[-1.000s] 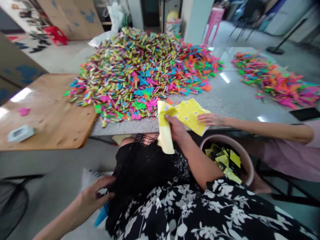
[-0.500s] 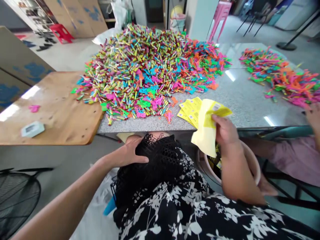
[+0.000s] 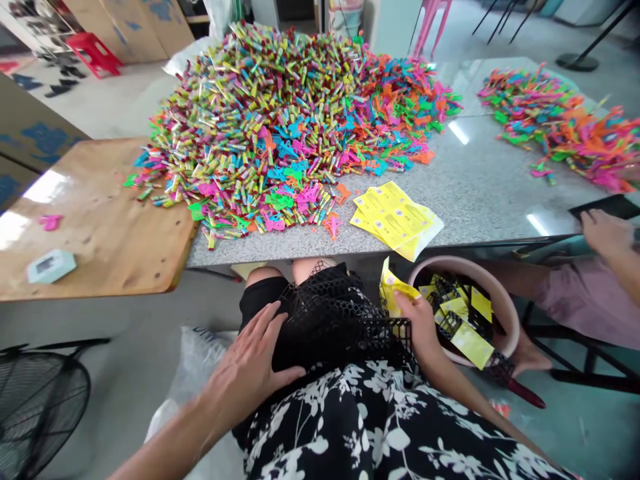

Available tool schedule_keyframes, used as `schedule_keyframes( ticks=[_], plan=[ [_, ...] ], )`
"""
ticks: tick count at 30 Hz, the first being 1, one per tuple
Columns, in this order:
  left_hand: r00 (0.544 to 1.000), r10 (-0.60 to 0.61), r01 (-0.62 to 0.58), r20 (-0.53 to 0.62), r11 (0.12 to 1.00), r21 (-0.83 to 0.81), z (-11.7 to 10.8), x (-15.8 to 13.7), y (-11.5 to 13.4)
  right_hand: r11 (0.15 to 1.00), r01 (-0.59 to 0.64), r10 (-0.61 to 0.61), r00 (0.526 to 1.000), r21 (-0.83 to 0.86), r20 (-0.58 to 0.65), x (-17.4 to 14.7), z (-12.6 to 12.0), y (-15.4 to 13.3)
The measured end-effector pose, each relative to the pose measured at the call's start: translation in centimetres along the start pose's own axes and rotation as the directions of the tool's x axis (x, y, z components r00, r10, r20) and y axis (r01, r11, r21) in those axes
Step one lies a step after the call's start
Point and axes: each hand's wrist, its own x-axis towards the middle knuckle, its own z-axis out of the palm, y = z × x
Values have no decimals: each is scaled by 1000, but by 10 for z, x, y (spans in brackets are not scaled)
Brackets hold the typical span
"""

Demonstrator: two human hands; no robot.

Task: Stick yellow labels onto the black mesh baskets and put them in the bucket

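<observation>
My right hand [image 3: 420, 323] grips a yellow printed sheet [image 3: 391, 287], folded or curled, just below the table edge and beside the black mesh [image 3: 345, 323] on my lap. My left hand [image 3: 257, 350] lies on the other side of that mesh, fingers stretched out and thumb apart. More yellow printed sheets [image 3: 393, 213] rest fanned out on the table edge above my right hand. To the right of that hand stands a pink bucket [image 3: 511, 307] holding yellow cards [image 3: 473, 343] and pieces of black mesh.
A large heap of small colourful plastic pieces [image 3: 280, 127] covers the table, with a second heap [image 3: 565, 127] at right. On the wooden board [image 3: 110, 220] sit a white device [image 3: 51, 266] and a pink piece. Another person's hand [image 3: 607, 233] is at right. A black fan [image 3: 40, 407] stands at lower left.
My right hand has moved down from above the table edge to my lap with a yellow sheet, uncovering the fanned sheets and the bucket. My left hand has moved slightly down, toward my body.
</observation>
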Motion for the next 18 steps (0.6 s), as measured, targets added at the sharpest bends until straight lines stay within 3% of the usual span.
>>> schedule_keyframes(
  ticks=[3,6,8,11,13,15,18],
  plan=[
    [989,145,-144,-9,989,25,-9,-8,16,1000,28,-28,999,-7,-39,9,6,-10],
    [945,327,-328,28,944,35,-18,3,34,993,107,-111,991,-59,-69,20,18,-30],
    [939,341,-342,32,940,9,-19,19,39,981,166,-174,982,-101,-76,25,30,-41],
    [984,177,-177,-2,982,-70,-16,46,28,962,230,-242,968,-150,-65,26,45,-48],
    [997,40,-30,68,989,-141,-14,63,12,955,244,-256,965,-168,-50,25,51,-47],
    [966,-8,64,257,975,-211,-18,78,-6,955,241,-250,968,-175,-34,24,52,-43],
    [871,10,143,491,951,-274,-33,94,-23,958,227,-236,971,-176,-27,23,49,-38]
  ],
)
